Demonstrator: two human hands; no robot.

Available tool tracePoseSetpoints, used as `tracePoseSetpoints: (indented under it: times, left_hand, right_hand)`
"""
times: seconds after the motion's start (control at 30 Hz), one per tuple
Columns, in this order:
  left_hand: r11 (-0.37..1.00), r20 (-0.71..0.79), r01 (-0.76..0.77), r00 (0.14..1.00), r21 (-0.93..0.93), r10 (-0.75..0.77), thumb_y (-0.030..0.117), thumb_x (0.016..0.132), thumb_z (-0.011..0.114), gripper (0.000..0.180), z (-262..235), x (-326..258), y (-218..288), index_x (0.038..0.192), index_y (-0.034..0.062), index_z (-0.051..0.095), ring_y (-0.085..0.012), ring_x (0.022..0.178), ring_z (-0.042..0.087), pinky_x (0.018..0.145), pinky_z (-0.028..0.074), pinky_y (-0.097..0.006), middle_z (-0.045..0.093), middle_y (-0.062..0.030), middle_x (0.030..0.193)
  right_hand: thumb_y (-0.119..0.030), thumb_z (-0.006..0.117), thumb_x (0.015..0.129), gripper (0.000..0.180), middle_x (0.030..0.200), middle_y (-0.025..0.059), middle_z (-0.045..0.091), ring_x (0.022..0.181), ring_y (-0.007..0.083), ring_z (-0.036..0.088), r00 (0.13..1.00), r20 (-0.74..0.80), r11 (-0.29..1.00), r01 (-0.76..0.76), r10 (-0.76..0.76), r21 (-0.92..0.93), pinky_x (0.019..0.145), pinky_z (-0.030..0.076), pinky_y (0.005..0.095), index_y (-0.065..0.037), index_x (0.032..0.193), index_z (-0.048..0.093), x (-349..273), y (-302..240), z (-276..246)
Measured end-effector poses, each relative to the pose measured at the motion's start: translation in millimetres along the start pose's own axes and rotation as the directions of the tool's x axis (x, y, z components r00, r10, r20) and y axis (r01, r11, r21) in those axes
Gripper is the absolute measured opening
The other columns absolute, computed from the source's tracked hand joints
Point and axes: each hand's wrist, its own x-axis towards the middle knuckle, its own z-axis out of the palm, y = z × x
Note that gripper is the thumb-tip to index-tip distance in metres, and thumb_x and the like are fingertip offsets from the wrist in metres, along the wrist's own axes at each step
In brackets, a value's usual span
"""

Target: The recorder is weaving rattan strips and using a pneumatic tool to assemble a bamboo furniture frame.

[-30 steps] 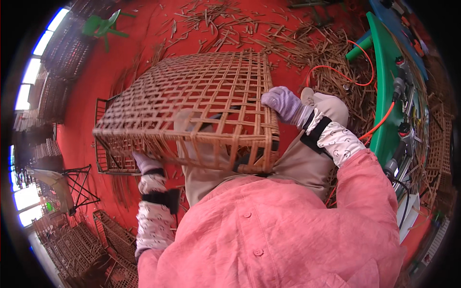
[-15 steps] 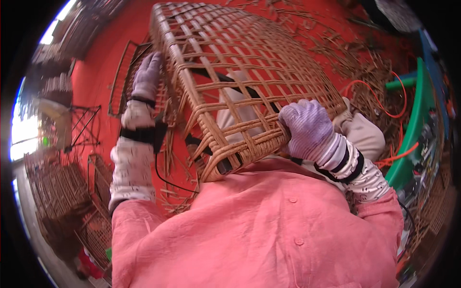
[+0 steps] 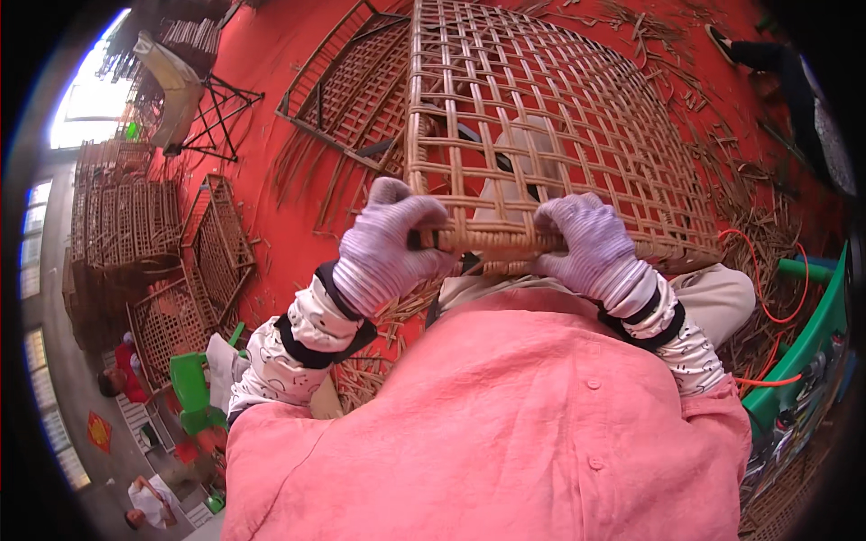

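A large woven rattan panel (image 3: 559, 126) with an open lattice and a thick wrapped edge leans up in front of my chest. My left hand (image 3: 390, 236), in a lilac knit glove, is closed on the panel's near left corner. Further along the same near edge, my gloved right hand (image 3: 591, 242) grips the rim, its thumb and fingers wrapped round it. Through the lattice show parts of my light trousers and a dark strap. The undersides of both grips are hidden.
Another woven rattan frame (image 3: 361, 95) lies on the red floor (image 3: 248, 117) beyond my left hand. Loose cane strips (image 3: 722, 180) litter the right side near an orange hose (image 3: 801, 288) and green bench (image 3: 816, 334). Stacked frames (image 3: 126, 216) and two people sit far left.
My left hand has come from the panel's far left side to its near left corner and closed on it. The panel has turned and shifted right; my right hand still grips the edge.
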Motion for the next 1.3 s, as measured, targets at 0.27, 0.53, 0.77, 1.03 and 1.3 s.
tracePoseSetpoints:
  times: [0.27,0.53,0.77,1.03,1.3]
  left_hand:
    - [0.986,-0.037,0.137,0.989,-0.098,-0.141,0.002,0.059,0.071,0.039,19,-11,-36,0.095,0.0033,0.058,-0.0200,0.090,0.052,0.078,0.048,-0.029,0.045,-0.0083,0.097]
    - [0.997,-0.227,0.041,0.972,-0.060,-0.054,0.000,0.061,0.075,0.035,19,-24,-33,0.090,0.0044,0.055,-0.0154,0.072,0.057,0.061,0.048,-0.027,0.050,-0.0060,0.082]
    - [0.592,-0.121,0.111,0.933,-0.798,-0.339,-0.001,0.067,0.074,0.035,24,-32,-65,0.098,0.0039,0.057,-0.0139,0.083,0.055,0.068,0.051,-0.028,0.050,-0.0031,0.096]
    - [0.172,0.074,0.113,0.972,-0.979,-0.222,0.003,0.074,0.069,0.035,37,-36,-93,0.107,0.0032,0.058,-0.0126,0.087,0.057,0.071,0.049,-0.026,0.058,-0.0047,0.097]
    - [0.999,-0.395,-0.041,0.917,0.023,0.046,0.022,0.068,0.074,0.036,39,-17,-15,0.099,0.0065,0.064,-0.0239,0.091,0.057,0.080,0.046,-0.032,0.059,-0.0085,0.099]
  right_hand:
    - [-0.013,0.074,0.059,0.034,0.082,0.0106,0.058,0.082,0.0292,0.055,0.990,0.140,0.990,-0.049,0.031,0.129,0.076,0.045,0.0378,-0.007,0.087,0.057,35,6,7]
    - [-0.020,0.077,0.060,0.035,0.077,0.0104,0.057,0.079,0.0307,0.055,0.994,0.080,0.997,0.073,-0.073,0.006,0.070,0.044,0.0407,-0.008,0.081,0.052,29,-2,9]
    - [-0.020,0.077,0.061,0.038,0.077,0.0094,0.053,0.074,0.0292,0.052,0.987,-0.003,0.981,0.163,-0.163,0.108,0.067,0.043,0.0381,-0.008,0.087,0.052,27,2,12]
    - [-0.021,0.078,0.060,0.036,0.077,0.0085,0.054,0.075,0.0281,0.054,0.992,0.098,0.971,0.048,-0.073,0.233,0.069,0.044,0.0370,-0.008,0.085,0.056,34,6,11]
    - [-0.027,0.079,0.058,0.049,0.101,0.0095,0.055,0.098,0.0292,0.052,0.977,-0.191,0.981,0.060,-0.097,-0.187,0.085,0.041,0.0406,-0.010,0.099,0.057,-9,47,-7]
